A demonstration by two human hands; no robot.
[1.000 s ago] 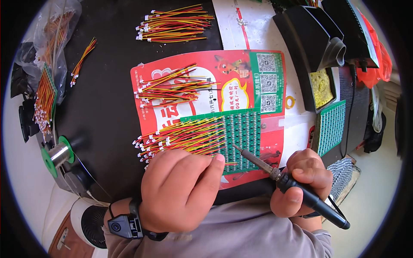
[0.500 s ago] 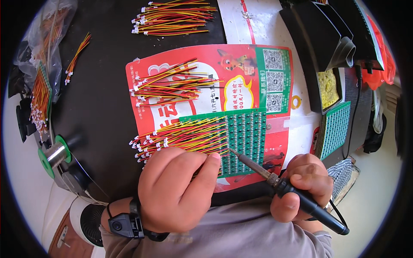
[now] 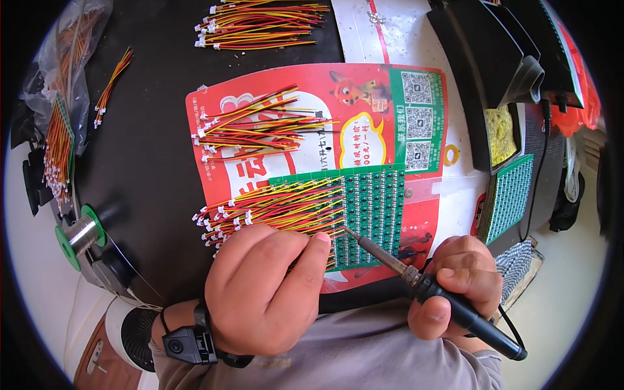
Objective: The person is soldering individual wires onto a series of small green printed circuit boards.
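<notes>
My left hand (image 3: pixel 266 292) is closed, its thumb and fingertips pinched on a wire lead at the lower part of the green circuit board panel (image 3: pixel 372 224). Yellow, red and black wires (image 3: pixel 279 208) with white connectors lie across the panel's left part, their bare ends along a column of pads. In my right hand (image 3: pixel 471 279) is a soldering iron (image 3: pixel 383 258) with a black handle. Its tip meets the board at the wire ends, just right of my left fingertips. My left hand hides some lower wires.
More wire bundles lie on the red printed sheet (image 3: pixel 422 188) and at the table's far edge (image 3: pixel 266 29). Solder wire on a green spool (image 3: pixel 81 235) stands left. At right are a black iron stand with yellow sponge (image 3: pixel 500 136) and stacked green boards (image 3: pixel 510 198). A plastic bag (image 3: pixel 81 39) holds wires.
The whole view has shifted slightly. The iron's tip stays at about the same spot on the board, and my left hand keeps its pinch.
</notes>
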